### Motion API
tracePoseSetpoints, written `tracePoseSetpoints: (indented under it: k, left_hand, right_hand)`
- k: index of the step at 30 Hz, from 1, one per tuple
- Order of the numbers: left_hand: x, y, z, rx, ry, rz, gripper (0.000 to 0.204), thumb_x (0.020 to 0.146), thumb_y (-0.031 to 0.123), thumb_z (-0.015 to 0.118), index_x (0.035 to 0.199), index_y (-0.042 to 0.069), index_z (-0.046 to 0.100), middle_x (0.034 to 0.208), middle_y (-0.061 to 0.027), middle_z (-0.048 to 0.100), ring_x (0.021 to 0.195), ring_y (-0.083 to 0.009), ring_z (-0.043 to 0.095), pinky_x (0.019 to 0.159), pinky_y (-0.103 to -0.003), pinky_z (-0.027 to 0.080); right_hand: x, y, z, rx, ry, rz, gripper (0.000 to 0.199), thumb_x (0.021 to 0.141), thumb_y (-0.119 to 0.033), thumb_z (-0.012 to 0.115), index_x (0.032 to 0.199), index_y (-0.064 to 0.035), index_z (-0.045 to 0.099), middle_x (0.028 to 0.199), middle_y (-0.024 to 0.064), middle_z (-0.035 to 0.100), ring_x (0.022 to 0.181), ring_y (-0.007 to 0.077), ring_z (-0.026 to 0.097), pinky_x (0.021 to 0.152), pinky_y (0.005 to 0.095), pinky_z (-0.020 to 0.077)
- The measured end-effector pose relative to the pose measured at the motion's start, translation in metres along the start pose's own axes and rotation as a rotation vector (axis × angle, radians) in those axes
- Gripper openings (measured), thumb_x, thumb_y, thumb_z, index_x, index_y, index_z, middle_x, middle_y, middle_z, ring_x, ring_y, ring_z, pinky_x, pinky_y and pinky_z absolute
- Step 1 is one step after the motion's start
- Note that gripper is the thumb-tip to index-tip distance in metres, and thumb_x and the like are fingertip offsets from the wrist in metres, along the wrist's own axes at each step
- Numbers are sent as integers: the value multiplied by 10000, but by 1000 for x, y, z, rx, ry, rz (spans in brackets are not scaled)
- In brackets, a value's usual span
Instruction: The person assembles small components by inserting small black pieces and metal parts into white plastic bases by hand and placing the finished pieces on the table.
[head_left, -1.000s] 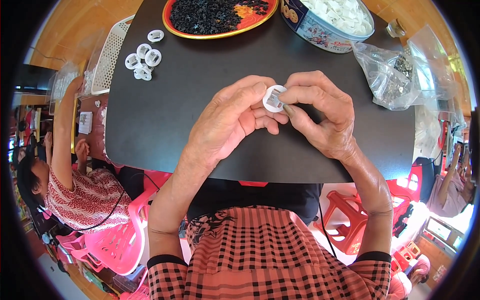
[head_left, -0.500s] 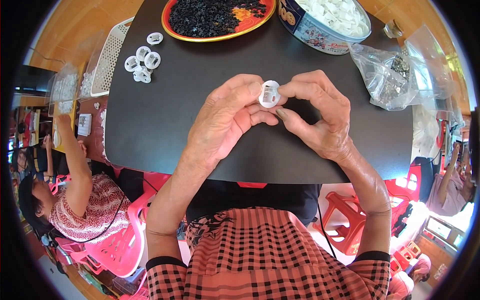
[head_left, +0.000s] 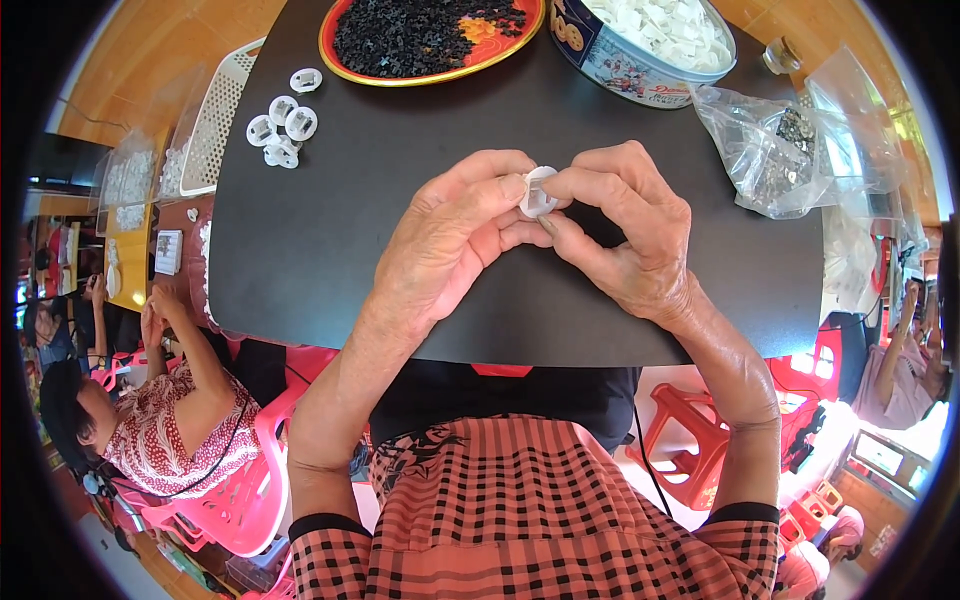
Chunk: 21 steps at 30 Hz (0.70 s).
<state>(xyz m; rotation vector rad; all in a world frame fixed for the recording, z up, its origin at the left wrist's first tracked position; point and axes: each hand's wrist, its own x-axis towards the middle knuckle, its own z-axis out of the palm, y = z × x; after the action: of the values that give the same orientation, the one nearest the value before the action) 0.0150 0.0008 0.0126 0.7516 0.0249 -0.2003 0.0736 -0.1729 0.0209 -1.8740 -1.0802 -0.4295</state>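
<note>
Both hands are meeting above the middle of the dark worktop [head_left: 330, 250], pinching one small white plastic disc [head_left: 537, 190] between them. The left hand [head_left: 450, 235] is closing thumb and forefinger on the disc's left edge, and the right hand [head_left: 625, 235] is closing its fingers on the right edge, so the piece is sitting on edge with its flat face turned toward the left hand; being round, it is showing no clear long axis. At the far left, five more white discs [head_left: 280, 125] are lying in a loose cluster beside one white mesh basket [head_left: 215, 120]. One orange-rimmed tray of black bits [head_left: 430, 35] is sitting at the far edge, one round tin of white pieces [head_left: 650, 40] to its right, and one clear bag of small dark parts [head_left: 780, 150] at the right.
</note>
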Motion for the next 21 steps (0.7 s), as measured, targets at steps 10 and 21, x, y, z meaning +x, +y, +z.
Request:
tracePoseSetpoints:
  k: [10,21]
  left_hand:
    - [0,-2,-2,0,-15,14,264,949,153,520,1126,-44,523,1037,-124,595,959,-204,614,864,-352,518]
    - [-1,-3,0,37,9,39,248,946,133,532,1129,-34,545,1035,-111,596,954,-183,610,860,-347,528]
  right_hand:
    - [-1,3,-1,-27,-10,-23,331,634,-36,795,939,-101,683,842,32,598,703,185,553,626,295,451]
    - [-2,5,0,-55,-11,-54,328,640,-5,770,947,-88,687,850,33,600,694,186,547,616,298,439]
